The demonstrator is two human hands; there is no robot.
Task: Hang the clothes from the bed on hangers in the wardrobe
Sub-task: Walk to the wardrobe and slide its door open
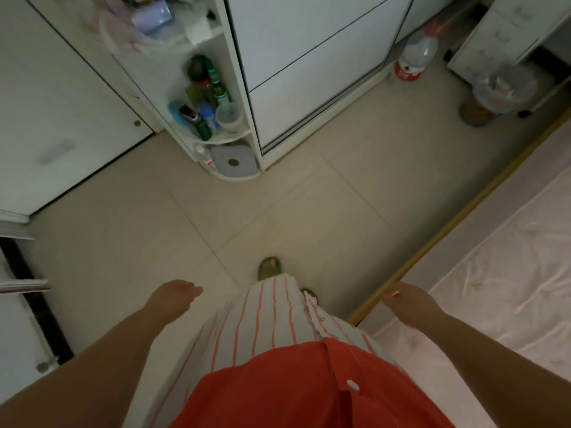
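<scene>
I look straight down at the tiled floor. My left hand (174,296) hangs at my side with fingers loosely apart and nothing in it. My right hand (408,299) is also empty, its fingers relaxed, hovering by the wooden edge of the bed (448,220). The bed's pale pink sheet (500,273) fills the right side; no loose clothes show on the part in view. The white wardrobe (309,72) with sliding doors stands ahead, its doors closed. No hangers are visible.
A rounded corner shelf (213,118) with bottles and jars adjoins the wardrobe's left. A large water bottle (414,60) and a lined bin (497,91) stand at the far right near a drawer unit (506,29). A white door (55,118) is left.
</scene>
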